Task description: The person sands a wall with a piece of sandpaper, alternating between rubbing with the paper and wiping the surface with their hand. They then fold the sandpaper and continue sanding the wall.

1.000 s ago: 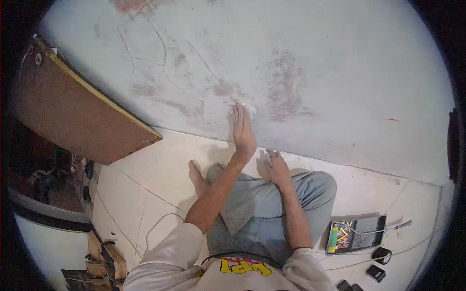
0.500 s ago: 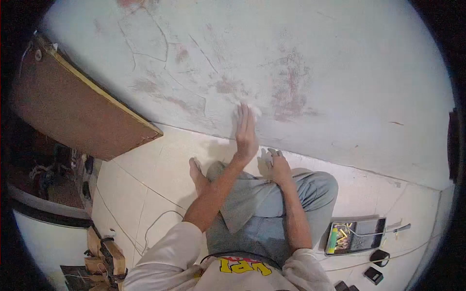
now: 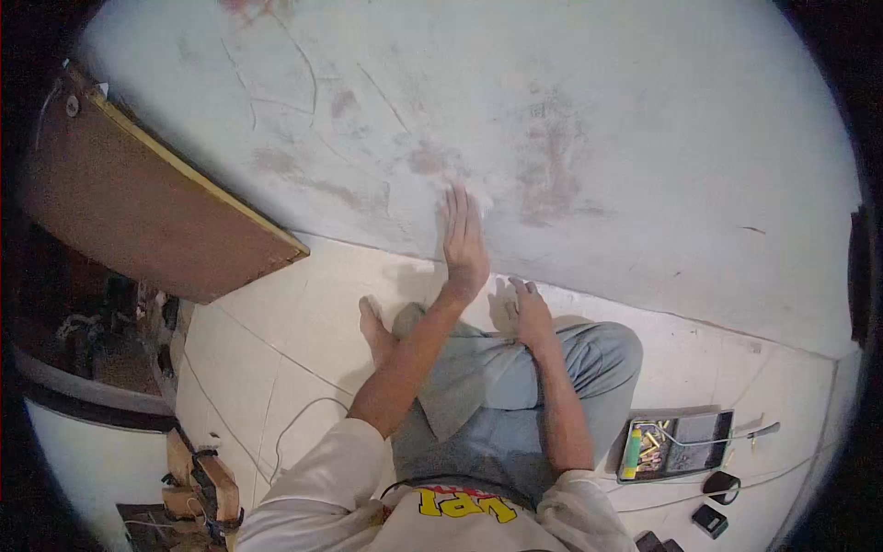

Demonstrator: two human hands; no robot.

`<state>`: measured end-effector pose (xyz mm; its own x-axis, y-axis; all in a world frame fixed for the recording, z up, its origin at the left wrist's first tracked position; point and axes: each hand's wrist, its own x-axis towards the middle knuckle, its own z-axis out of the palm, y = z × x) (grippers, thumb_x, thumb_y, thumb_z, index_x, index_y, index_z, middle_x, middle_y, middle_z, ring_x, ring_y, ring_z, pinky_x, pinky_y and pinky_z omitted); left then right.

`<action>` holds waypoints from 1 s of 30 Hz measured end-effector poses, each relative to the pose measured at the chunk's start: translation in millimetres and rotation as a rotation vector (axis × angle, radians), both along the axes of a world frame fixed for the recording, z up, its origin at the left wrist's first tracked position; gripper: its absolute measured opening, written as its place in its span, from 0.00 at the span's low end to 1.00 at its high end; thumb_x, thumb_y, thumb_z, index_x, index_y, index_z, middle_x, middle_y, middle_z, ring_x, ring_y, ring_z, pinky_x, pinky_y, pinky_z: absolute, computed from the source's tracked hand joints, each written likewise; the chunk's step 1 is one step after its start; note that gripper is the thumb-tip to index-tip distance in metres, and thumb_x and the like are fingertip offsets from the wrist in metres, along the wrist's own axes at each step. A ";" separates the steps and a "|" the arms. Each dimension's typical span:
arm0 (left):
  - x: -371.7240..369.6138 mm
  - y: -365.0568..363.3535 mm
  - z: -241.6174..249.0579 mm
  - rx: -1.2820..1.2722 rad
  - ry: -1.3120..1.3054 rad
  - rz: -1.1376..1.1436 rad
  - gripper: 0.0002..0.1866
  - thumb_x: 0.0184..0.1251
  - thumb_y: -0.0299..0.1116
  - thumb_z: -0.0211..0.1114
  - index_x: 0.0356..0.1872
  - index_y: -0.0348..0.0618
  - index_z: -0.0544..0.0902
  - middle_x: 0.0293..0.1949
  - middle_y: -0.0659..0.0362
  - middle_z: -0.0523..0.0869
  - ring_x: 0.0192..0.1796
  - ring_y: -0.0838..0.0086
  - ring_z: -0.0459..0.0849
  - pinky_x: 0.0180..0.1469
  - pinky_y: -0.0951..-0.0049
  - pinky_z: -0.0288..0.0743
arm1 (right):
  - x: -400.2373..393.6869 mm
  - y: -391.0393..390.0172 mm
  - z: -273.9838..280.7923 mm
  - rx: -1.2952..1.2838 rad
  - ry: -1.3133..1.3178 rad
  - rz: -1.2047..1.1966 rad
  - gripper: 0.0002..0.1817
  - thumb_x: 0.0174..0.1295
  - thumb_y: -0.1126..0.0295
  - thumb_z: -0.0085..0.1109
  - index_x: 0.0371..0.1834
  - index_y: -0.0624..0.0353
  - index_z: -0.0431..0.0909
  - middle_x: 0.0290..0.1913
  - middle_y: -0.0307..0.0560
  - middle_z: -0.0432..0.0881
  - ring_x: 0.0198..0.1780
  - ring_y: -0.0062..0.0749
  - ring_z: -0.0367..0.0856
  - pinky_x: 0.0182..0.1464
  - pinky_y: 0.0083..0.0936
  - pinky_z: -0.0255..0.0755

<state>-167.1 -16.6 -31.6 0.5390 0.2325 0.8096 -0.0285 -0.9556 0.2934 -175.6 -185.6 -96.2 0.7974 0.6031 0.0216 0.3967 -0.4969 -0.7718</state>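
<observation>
My left hand (image 3: 465,241) presses against the pale wall (image 3: 662,166), its fingers extended upward. A whitish patch (image 3: 482,199) shows at the right edge of those fingers; it looks like something held under them, but its kind cannot be made out. Reddish scuffs (image 3: 428,161) and crack lines mark the wall just above the fingertips. Lower and to the right, my right hand (image 3: 532,317) hangs over my bent leg near the wall's foot, fingers loosely apart, with nothing visible in it.
A brown board (image 3: 156,193) with a yellowish edge leans at the left. On the tiled floor at the right lies a black tray (image 3: 676,446) with a roller frame and small pieces, near dark small boxes (image 3: 709,522). A thin cable (image 3: 292,428) runs over the floor at the left.
My left hand has slid slightly up the wall, its fingers a bit more spread, and the whitish patch has shifted up with it. My right hand stays almost where it was.
</observation>
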 end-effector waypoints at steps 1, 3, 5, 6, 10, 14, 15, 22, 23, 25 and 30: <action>-3.9 -1.8 -7.5 -0.011 -0.011 -0.045 0.32 0.63 0.13 0.47 0.71 0.34 0.60 0.74 0.42 0.55 0.77 0.51 0.50 0.76 0.50 0.42 | -2.5 -1.0 -0.4 0.002 -0.006 0.003 0.26 0.65 0.57 0.54 0.62 0.62 0.69 0.50 0.69 0.75 0.50 0.64 0.78 0.51 0.47 0.74; 2.2 -0.8 -2.3 -0.027 -0.026 -0.096 0.31 0.64 0.14 0.46 0.71 0.34 0.59 0.74 0.42 0.55 0.77 0.50 0.50 0.76 0.50 0.41 | 1.4 -2.8 -6.0 -0.002 -0.016 0.001 0.26 0.65 0.57 0.54 0.61 0.61 0.69 0.50 0.70 0.75 0.50 0.64 0.78 0.50 0.48 0.74; 9.1 -0.4 44.5 0.011 -0.098 -0.024 0.30 0.66 0.16 0.46 0.72 0.34 0.58 0.74 0.42 0.54 0.76 0.50 0.50 0.76 0.49 0.41 | 1.8 -1.9 -18.6 -0.012 -0.048 0.014 0.24 0.65 0.59 0.53 0.61 0.60 0.70 0.50 0.70 0.75 0.49 0.64 0.78 0.50 0.48 0.74; 14.3 -0.4 71.7 0.008 -0.096 -0.020 0.30 0.66 0.16 0.46 0.72 0.34 0.58 0.74 0.42 0.54 0.76 0.50 0.50 0.76 0.49 0.41 | 1.2 -1.0 -14.2 -0.015 -0.046 0.018 0.24 0.65 0.59 0.53 0.61 0.60 0.70 0.50 0.70 0.75 0.49 0.64 0.78 0.50 0.48 0.74; 18.8 4.6 105.6 0.073 -0.214 -0.037 0.33 0.56 0.12 0.47 0.69 0.26 0.60 0.72 0.36 0.57 0.75 0.43 0.52 0.74 0.44 0.45 | -1.0 3.5 -5.5 -0.064 0.028 0.024 0.23 0.65 0.64 0.53 0.62 0.60 0.68 0.52 0.67 0.74 0.52 0.62 0.76 0.53 0.47 0.72; 1.0 5.8 29.1 0.059 -0.024 -0.043 0.33 0.57 0.13 0.48 0.69 0.26 0.61 0.72 0.36 0.56 0.75 0.44 0.51 0.74 0.47 0.45 | 1.0 0.6 -6.1 -0.079 0.019 0.029 0.24 0.64 0.66 0.55 0.63 0.60 0.67 0.54 0.66 0.74 0.53 0.62 0.75 0.55 0.47 0.71; -5.6 5.4 8.6 0.057 -0.030 -0.051 0.33 0.57 0.13 0.48 0.69 0.26 0.61 0.72 0.36 0.56 0.75 0.44 0.51 0.74 0.47 0.45 | -0.4 -0.8 -2.4 -0.081 0.013 0.020 0.24 0.64 0.66 0.55 0.63 0.60 0.67 0.54 0.66 0.74 0.53 0.62 0.75 0.55 0.47 0.71; 16.5 1.3 83.4 -0.015 -0.155 -0.032 0.30 0.60 0.15 0.48 0.68 0.24 0.61 0.72 0.36 0.56 0.75 0.43 0.51 0.73 0.46 0.47 | 0.8 -2.7 -10.1 -0.022 -0.011 0.017 0.25 0.63 0.66 0.56 0.63 0.61 0.67 0.54 0.67 0.74 0.53 0.63 0.75 0.55 0.48 0.71; 18.3 1.7 99.4 -0.001 -0.250 -0.034 0.30 0.61 0.15 0.48 0.68 0.24 0.61 0.72 0.36 0.56 0.75 0.43 0.51 0.73 0.46 0.47 | 0.6 -2.1 -11.8 -0.030 -0.001 0.029 0.25 0.63 0.65 0.56 0.63 0.61 0.67 0.54 0.67 0.74 0.53 0.63 0.75 0.55 0.48 0.71; 16.9 5.8 96.2 0.023 -0.233 -0.023 0.30 0.61 0.15 0.48 0.68 0.24 0.61 0.72 0.36 0.57 0.75 0.43 0.52 0.73 0.46 0.48 | -1.5 -3.0 -2.1 -0.041 0.019 0.033 0.24 0.64 0.65 0.55 0.63 0.61 0.67 0.54 0.67 0.74 0.53 0.62 0.75 0.55 0.47 0.71; -8.7 6.1 9.4 0.030 0.049 -0.037 0.31 0.59 0.13 0.47 0.67 0.24 0.61 0.70 0.35 0.59 0.74 0.42 0.55 0.73 0.46 0.48 | -0.6 -0.6 -11.3 -0.026 -0.001 0.028 0.24 0.64 0.64 0.55 0.63 0.60 0.67 0.54 0.67 0.74 0.53 0.61 0.76 0.54 0.47 0.71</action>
